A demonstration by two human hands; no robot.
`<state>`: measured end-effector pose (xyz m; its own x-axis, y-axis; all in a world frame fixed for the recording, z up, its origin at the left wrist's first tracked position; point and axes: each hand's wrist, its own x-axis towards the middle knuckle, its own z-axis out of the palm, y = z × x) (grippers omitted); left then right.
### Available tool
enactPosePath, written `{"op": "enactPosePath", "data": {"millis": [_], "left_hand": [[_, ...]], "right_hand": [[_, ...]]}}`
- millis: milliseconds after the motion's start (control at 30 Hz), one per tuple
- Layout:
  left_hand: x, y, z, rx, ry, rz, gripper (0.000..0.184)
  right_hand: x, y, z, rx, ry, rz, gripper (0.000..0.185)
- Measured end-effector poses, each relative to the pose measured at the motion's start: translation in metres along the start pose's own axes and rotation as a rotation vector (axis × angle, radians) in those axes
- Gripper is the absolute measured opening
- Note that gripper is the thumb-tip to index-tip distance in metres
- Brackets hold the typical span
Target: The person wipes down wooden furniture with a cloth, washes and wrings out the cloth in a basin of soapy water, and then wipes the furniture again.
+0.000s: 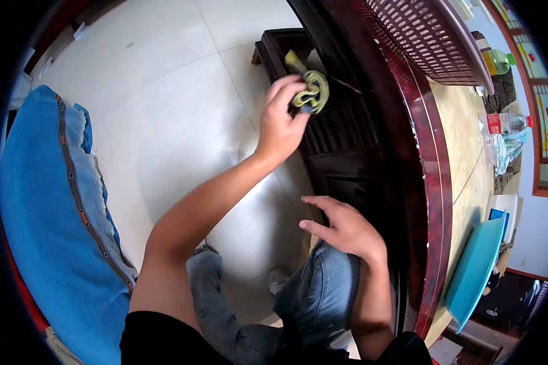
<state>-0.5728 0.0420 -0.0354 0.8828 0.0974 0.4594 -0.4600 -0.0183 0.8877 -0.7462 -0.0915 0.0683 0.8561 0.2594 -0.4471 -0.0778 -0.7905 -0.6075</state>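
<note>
My left hand (283,115) is closed around a crumpled yellow-green and dark cloth (313,94), slightly blurred. It holds the cloth near the dark wooden cabinet front (341,134), beside an open box-like dark wooden part (280,39). Whether the cloth touches the wood I cannot tell. Lower down, my right hand (344,228) is empty, its thumb and fingers apart, over my knee and close to the cabinet's lower panels.
Along the right runs a table with a dark red edge (429,182). On it are a purple-brown plastic basket (432,42), bottles (499,62) and a turquoise basin (478,274). A blue cloth cover (42,201) lies at left, beside the pale tiled floor (164,109).
</note>
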Motion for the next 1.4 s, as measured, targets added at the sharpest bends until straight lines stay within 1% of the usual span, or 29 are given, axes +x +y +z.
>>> {"op": "enactPosePath", "data": {"millis": [33,67,100,167,200,233,300,333,367,433,467,500,567,633,667,733,833,900,1033,1133,1167,1233,1267,1367,1400], "left_hand": [[0.013,0.018,0.003,-0.013,0.008,0.083,0.032],[0.023,0.032,0.005,0.038,0.001,0.194,0.033],[0.029,0.044,0.010,0.051,-0.036,0.253,0.035],[0.020,0.056,0.025,0.032,-0.052,0.253,0.038],[0.014,0.058,0.027,0.002,-0.049,0.211,0.040],[0.012,0.057,0.024,0.050,-0.070,0.276,0.040],[0.000,0.064,0.014,0.135,-0.241,0.407,0.040],[-0.007,0.069,0.013,0.124,-0.302,0.467,0.041],[-0.017,0.070,0.020,0.073,-0.305,0.479,0.042],[-0.016,0.075,0.016,0.065,-0.359,0.438,0.044],[-0.013,0.074,0.015,0.085,-0.373,0.477,0.044],[-0.008,0.071,0.014,0.109,-0.389,0.516,0.043],[-0.001,0.072,0.008,0.190,-0.403,0.597,0.042],[0.004,0.078,0.004,0.287,-0.402,0.685,0.040],[0.005,0.077,0.004,0.316,-0.447,0.687,0.032],[0.009,0.083,0.001,0.359,-0.480,0.699,0.027],[0.013,0.096,-0.001,0.449,-0.525,0.700,0.020],[0.017,0.106,-0.005,0.525,-0.554,0.697,0.016],[0.013,0.111,-0.004,0.554,-0.571,0.658,0.017],[0.013,0.119,-0.005,0.608,-0.555,0.638,0.018],[0.009,0.124,-0.004,0.628,-0.576,0.625,0.018],[0.015,0.129,-0.006,0.676,-0.611,0.646,0.018],[0.015,0.131,-0.007,0.652,-0.623,0.626,0.017],[0.006,0.126,-0.001,0.648,-0.550,0.567,0.019],[0.006,0.126,-0.001,0.597,-0.559,0.544,0.022]], "right_hand": [[0.000,0.003,0.002,-0.010,0.001,-0.023,0.059],[0.000,0.005,0.003,-0.013,0.000,-0.032,0.059],[0.001,0.006,0.004,-0.017,-0.002,-0.040,0.059],[0.000,0.004,0.004,-0.012,-0.014,-0.031,0.059],[0.000,0.000,0.003,-0.003,-0.026,-0.014,0.058],[0.000,-0.004,0.002,0.008,-0.040,-0.002,0.058],[-0.001,-0.011,0.001,-0.011,-0.072,-0.011,0.058],[-0.001,-0.014,0.001,-0.021,-0.089,-0.016,0.058],[-0.002,-0.016,0.003,-0.014,-0.089,-0.048,0.057],[0.001,-0.023,0.007,-0.006,-0.080,-0.108,0.056],[0.001,-0.030,0.006,-0.022,-0.127,-0.083,0.054],[0.003,-0.038,0.007,-0.034,-0.123,-0.094,0.055],[0.006,-0.038,0.021,-0.021,-0.083,-0.192,0.055],[0.012,-0.041,0.030,-0.027,-0.115,-0.217,0.056],[0.015,-0.042,0.032,-0.019,-0.129,-0.218,0.055],[0.023,-0.051,0.031,-0.003,-0.156,-0.226,0.054],[0.034,-0.056,0.043,0.049,-0.131,-0.327,0.051],[0.037,-0.060,0.049,0.070,-0.136,-0.357,0.049],[0.035,-0.065,0.050,0.072,-0.100,-0.432,0.045],[0.030,-0.061,0.052,0.018,-0.089,-0.435,0.041],[0.023,-0.062,0.049,0.072,-0.083,-0.407,0.041],[0.023,-0.064,0.036,0.168,-0.034,-0.375,0.040],[0.011,-0.065,0.030,0.134,0.066,-0.397,0.041],[-0.024,-0.076,0.021,0.018,0.127,-0.319,0.044],[-0.024,-0.074,0.019,0.017,0.143,-0.337,0.045]]}}
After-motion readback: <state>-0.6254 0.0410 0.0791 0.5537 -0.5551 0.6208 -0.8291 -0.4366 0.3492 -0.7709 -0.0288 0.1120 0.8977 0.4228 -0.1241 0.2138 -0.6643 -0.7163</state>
